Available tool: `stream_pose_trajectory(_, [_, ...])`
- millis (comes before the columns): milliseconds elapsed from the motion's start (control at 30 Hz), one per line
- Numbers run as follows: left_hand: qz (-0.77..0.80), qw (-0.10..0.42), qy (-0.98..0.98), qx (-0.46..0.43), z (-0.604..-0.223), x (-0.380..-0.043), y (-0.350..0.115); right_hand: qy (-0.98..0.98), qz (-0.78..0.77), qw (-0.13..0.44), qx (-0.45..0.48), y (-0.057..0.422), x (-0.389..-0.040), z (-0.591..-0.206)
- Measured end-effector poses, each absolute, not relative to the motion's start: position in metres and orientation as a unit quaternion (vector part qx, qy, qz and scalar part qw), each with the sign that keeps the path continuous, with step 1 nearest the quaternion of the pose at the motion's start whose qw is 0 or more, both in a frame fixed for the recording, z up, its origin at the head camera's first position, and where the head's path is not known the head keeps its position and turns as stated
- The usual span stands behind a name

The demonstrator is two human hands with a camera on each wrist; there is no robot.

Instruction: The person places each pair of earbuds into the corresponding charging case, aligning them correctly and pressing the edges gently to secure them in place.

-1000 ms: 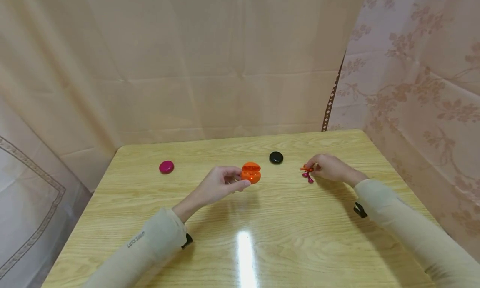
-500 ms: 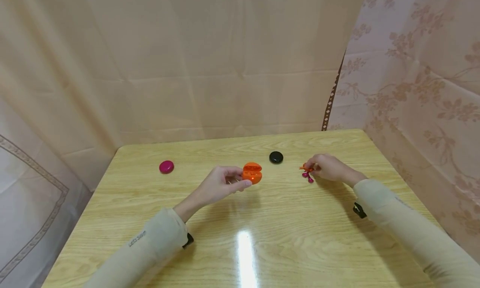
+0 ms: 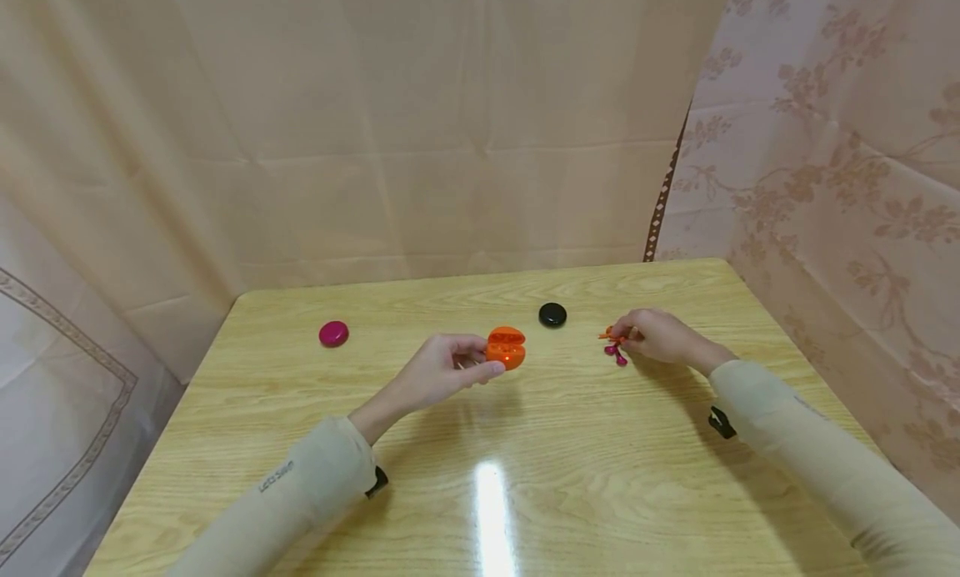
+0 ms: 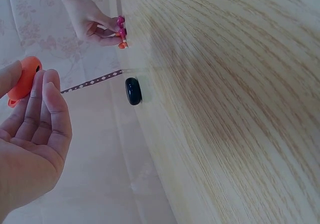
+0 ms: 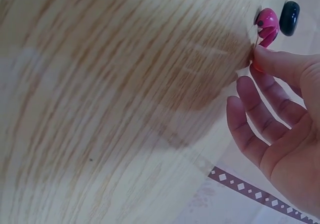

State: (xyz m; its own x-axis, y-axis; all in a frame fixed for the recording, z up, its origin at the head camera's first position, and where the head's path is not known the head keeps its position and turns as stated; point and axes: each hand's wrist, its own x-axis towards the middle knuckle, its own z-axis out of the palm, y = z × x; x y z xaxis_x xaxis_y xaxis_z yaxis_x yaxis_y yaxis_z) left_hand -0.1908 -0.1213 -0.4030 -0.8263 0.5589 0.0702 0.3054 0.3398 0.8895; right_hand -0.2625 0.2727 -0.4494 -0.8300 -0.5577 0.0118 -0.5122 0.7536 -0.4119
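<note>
My left hand (image 3: 435,370) holds an orange earbud case (image 3: 507,358) above the table, its lid raised toward the camera. In the left wrist view the case (image 4: 26,79) sits between thumb and fingers, its inside turned away. Over at the right, my right hand (image 3: 662,337) pinches an orange earbud (image 3: 607,334) at the tabletop between thumb and index finger, largely hidden by the fingertips. Magenta earbuds (image 3: 616,356) lie right beside those fingertips. The right wrist view shows a magenta earbud (image 5: 268,18) just beyond the thumb; the other fingers are loosely bent.
A round black case (image 3: 552,315) lies closed between the hands, toward the back. A closed magenta case (image 3: 333,333) is at the back left of the wooden table (image 3: 600,477). Beige curtain (image 3: 420,143) hangs behind the table, and a floral cloth (image 3: 847,185) at its right.
The left hand and the orange case have shifted very slightly to the right. The right hand stays at the earbuds, almost still.
</note>
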Motion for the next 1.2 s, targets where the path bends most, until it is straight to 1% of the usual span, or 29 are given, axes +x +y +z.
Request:
stream_pose_trajectory(133, [0.506,0.123,0.81,0.269,-0.403,-0.191,-0.12,0.934,-0.226,0.068,-0.268,0.271,-0.261,-0.447])
stream_pose_trajectory(200, [0.506,0.123,0.81,0.27,-0.403,-0.191,-0.12,0.934,-0.232,0.064,-0.263,0.269,-0.26,-0.445])
stream_pose_trajectory(300, [0.506,0.122,0.81,0.271,-0.403,-0.191,-0.119,0.933,-0.236,0.045,-0.268,0.265,-0.258,-0.442])
stream_pose_trajectory(533, [0.504,0.122,0.812,0.268,-0.402,-0.191,-0.118,0.925,-0.221,-0.017,-0.31,0.251,-0.251,-0.435])
stream_pose_trajectory(667, [0.506,0.123,0.811,0.267,-0.402,-0.191,-0.118,0.921,-0.229,-0.029,-0.314,0.243,-0.249,-0.432])
stream_pose_trajectory(733, [0.507,0.123,0.81,0.267,-0.402,-0.191,-0.118,0.917,-0.242,-0.027,-0.315,0.238,-0.248,-0.43])
stream_pose_trajectory(800, [0.506,0.121,0.811,0.268,-0.401,-0.191,-0.118,0.913,-0.266,-0.009,-0.31,0.234,-0.247,-0.427])
stream_pose_trajectory(967, [0.498,0.116,0.815,0.271,-0.401,-0.191,-0.12,0.893,-0.345,0.058,-0.285,0.225,-0.242,-0.42])
stream_pose_trajectory(1067, [0.501,0.117,0.814,0.271,-0.402,-0.192,-0.121,0.882,-0.368,0.065,-0.288,0.22,-0.237,-0.414])
stream_pose_trajectory(1200, [0.508,0.119,0.811,0.266,-0.402,-0.192,-0.123,0.872,-0.378,0.053,-0.308,0.211,-0.23,-0.406])
